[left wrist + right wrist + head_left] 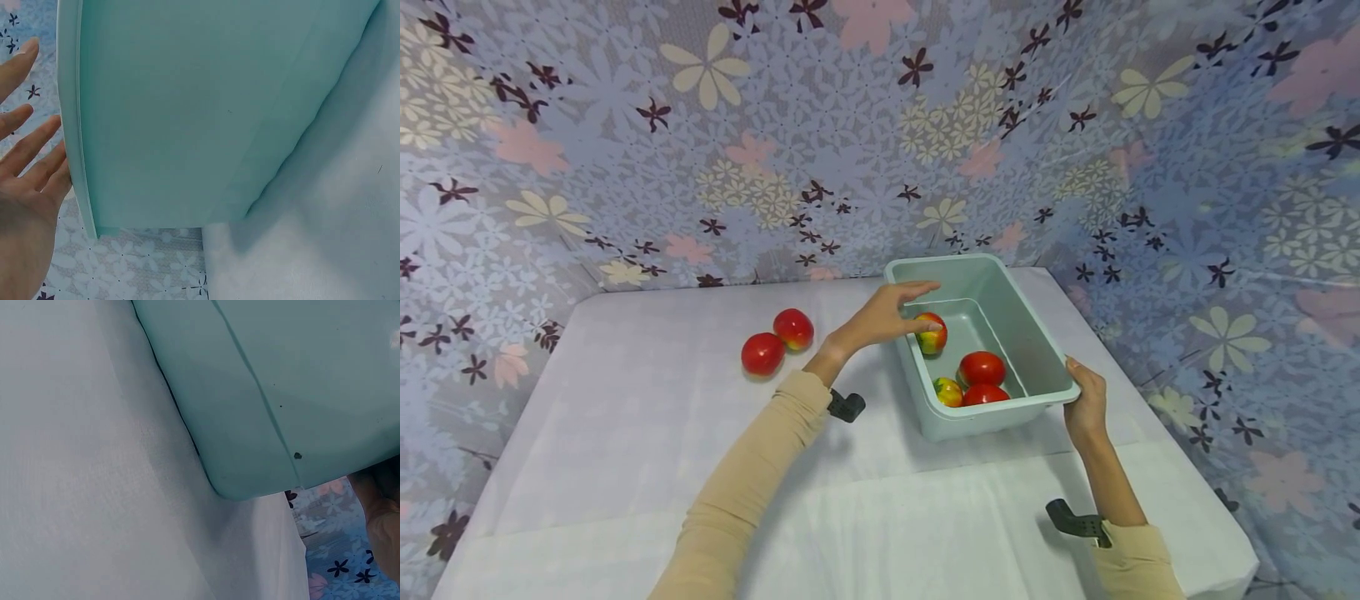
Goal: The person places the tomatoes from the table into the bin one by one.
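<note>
A pale green plastic bin stands on the white-covered table with several glossy fruits in it. Over its left rim reaches my left hand, thumb and fingers spread apart. Just below that thumb lies a red-and-yellow fruit, partly covered by it. In the left wrist view the left hand shows stretched fingers beside the bin's rim. My right hand grips the bin's near right corner, its fingers mostly hidden. Near the front wall sit a red fruit, another red one and a yellowish one.
Two more red fruits, one at the front and one behind it, lie on the tablecloth left of the bin. A flowered cloth hangs behind and at the sides. Each wrist wears a black camera mount.
</note>
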`<state>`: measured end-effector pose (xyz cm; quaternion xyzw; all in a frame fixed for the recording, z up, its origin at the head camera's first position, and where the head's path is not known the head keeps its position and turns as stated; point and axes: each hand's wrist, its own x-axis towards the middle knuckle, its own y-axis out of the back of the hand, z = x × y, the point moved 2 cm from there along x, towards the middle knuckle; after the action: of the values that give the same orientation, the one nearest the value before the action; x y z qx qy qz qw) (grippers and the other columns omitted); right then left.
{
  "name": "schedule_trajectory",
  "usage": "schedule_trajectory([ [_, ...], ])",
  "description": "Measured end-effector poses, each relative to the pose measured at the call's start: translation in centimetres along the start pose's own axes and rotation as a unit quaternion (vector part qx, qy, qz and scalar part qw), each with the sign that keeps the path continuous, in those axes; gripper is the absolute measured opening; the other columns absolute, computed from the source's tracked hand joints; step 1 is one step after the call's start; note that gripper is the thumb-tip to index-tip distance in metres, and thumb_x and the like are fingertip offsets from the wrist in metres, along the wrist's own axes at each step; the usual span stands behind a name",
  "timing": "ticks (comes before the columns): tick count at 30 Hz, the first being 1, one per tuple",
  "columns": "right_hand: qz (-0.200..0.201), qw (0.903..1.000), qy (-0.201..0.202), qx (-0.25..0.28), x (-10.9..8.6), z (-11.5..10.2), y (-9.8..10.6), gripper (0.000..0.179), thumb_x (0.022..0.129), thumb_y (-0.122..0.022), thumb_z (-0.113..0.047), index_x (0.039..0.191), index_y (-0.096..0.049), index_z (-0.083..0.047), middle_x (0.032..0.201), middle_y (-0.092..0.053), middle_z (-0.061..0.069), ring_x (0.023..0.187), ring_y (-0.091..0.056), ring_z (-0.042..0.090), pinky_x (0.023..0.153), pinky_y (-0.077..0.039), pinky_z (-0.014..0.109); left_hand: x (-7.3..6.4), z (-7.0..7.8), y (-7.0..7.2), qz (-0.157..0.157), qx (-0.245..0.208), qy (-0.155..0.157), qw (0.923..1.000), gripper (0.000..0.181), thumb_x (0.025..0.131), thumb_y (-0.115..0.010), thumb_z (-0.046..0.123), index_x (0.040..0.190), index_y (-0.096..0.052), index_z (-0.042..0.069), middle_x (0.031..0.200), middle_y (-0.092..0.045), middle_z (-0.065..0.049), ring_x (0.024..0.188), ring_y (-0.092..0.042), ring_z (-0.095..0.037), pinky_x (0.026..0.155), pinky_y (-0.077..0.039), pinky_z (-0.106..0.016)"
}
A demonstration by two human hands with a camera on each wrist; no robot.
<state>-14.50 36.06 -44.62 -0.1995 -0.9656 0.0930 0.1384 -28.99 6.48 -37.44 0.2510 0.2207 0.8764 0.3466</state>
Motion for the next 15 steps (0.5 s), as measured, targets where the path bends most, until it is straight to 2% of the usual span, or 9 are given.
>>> schedule_trajectory([
  [4, 0.004, 1.0000, 0.001, 0.004, 0.0, 0.1, 0.0, 0.042, 0.099, -0.038, -0.008, 0.081, -0.076, -0.014, 0.075, -0.070, -0.004, 0.073, -0.059, 0.009, 0.067, -0.048, 0.019, -0.4, -0.1, 0.3, 0.009, -0.043, -0.004, 0.9990, 0.064, 0.086, -0.076, 0.022, 0.143, -0.049, 0.009, 0.150, -0.047, -0.006, 0.138, -0.044, -0.021, 0.115, -0.036, -0.034],
  [7, 0.004, 1.0000, 0.000, 0.004, 0.1, 0.1, 0.0, 0.043, 0.099, -0.038, -0.007, 0.081, -0.076, -0.014, 0.075, -0.070, -0.005, 0.073, -0.059, 0.008, 0.067, -0.048, 0.019, -0.8, -0.5, 0.7, 0.031, -0.096, -0.009, 0.9948, 0.062, 0.086, -0.075, 0.016, 0.142, -0.050, 0.007, 0.147, -0.050, -0.008, 0.135, -0.048, -0.020, 0.114, -0.038, -0.031],
  [9, 0.004, 1.0000, 0.000, 0.005, 0.1, 0.2, 0.0, 0.043, 0.099, -0.038, -0.007, 0.082, -0.076, -0.014, 0.076, -0.070, -0.005, 0.073, -0.059, 0.008, 0.066, -0.048, 0.019, -1.2, -0.6, 1.1, 0.050, -0.136, -0.019, 0.9893, 0.059, 0.087, -0.074, 0.012, 0.141, -0.052, 0.006, 0.144, -0.053, -0.011, 0.133, -0.051, -0.021, 0.113, -0.040, -0.033],
  [12, 0.006, 0.9999, 0.001, 0.009, 0.1, 0.3, 0.0, 0.043, 0.099, -0.038, -0.007, 0.082, -0.077, -0.013, 0.076, -0.071, -0.004, 0.072, -0.060, 0.009, 0.066, -0.048, 0.019, -2.0, -0.4, 1.9, 0.073, -0.194, -0.032, 0.9777, 0.056, 0.088, -0.070, 0.003, 0.141, -0.050, 0.001, 0.141, -0.054, -0.018, 0.130, -0.052, -0.027, 0.113, -0.039, -0.043],
  [15, 0.005, 0.9999, 0.003, 0.013, 0.0, 0.2, 0.0, 0.043, 0.099, -0.037, -0.006, 0.083, -0.077, -0.012, 0.076, -0.071, -0.004, 0.073, -0.060, 0.009, 0.067, -0.048, 0.019, -3.0, 0.0, 2.8, 0.089, -0.236, -0.040, 0.9667, 0.054, 0.088, -0.066, -0.006, 0.138, -0.048, -0.009, 0.140, -0.051, -0.027, 0.130, -0.050, -0.039, 0.112, -0.037, -0.053],
])
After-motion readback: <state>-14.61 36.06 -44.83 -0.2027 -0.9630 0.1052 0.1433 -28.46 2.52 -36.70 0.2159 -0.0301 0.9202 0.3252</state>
